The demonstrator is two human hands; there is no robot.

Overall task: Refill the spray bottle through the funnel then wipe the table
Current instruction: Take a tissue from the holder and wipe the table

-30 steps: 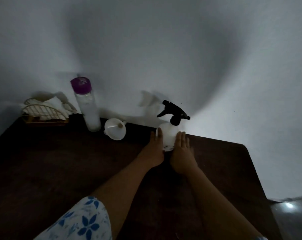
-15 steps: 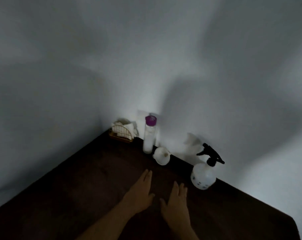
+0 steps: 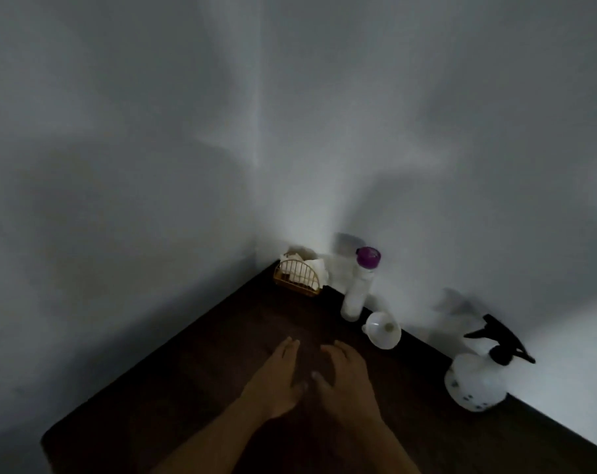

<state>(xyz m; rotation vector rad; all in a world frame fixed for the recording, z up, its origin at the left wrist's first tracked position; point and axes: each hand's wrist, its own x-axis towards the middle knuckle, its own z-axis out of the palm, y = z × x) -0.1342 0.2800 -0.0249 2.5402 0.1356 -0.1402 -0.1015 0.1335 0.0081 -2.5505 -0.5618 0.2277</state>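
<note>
A round white spray bottle [image 3: 475, 384] with a black trigger head stands at the right, close to the wall. A white funnel [image 3: 383, 330] lies on its side left of it. Further back stands a tall clear bottle [image 3: 357, 289] with a purple cap. My left hand [image 3: 278, 378] and my right hand [image 3: 346, 378] hover side by side over the dark table [image 3: 187, 371], palms down, holding nothing. The left hand's fingers are straight; the right hand's fingers are loosely bent. Both hands are well left of the spray bottle.
A small gold wire holder [image 3: 299, 277] with white napkins sits in the table's far corner, where two white walls meet. The table's left edge runs along the left wall. The scene is dim.
My hands have left the spray bottle and drawn back to the middle of the table. The view has swung left and up, so the bottle now sits at the right.
</note>
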